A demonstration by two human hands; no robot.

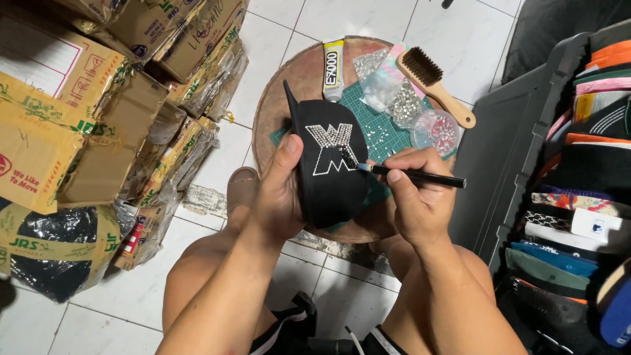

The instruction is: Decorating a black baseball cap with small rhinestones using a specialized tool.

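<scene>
Centrally, black cap [332, 164] propped over round wooden stool [276, 98], front panel up so rhinestone emblem [330, 148] faces worker; left hand [279, 194] clamps cap's side, steadying it; right hand [420, 197] pinches black pen tool [414, 175], tip at emblem; glue tube [333, 69], loose stones, brush [434, 85] within reach behind.

Left hand [279, 197] grips black cap [330, 164]; right hand [420, 197] holds pen [414, 175].
</scene>
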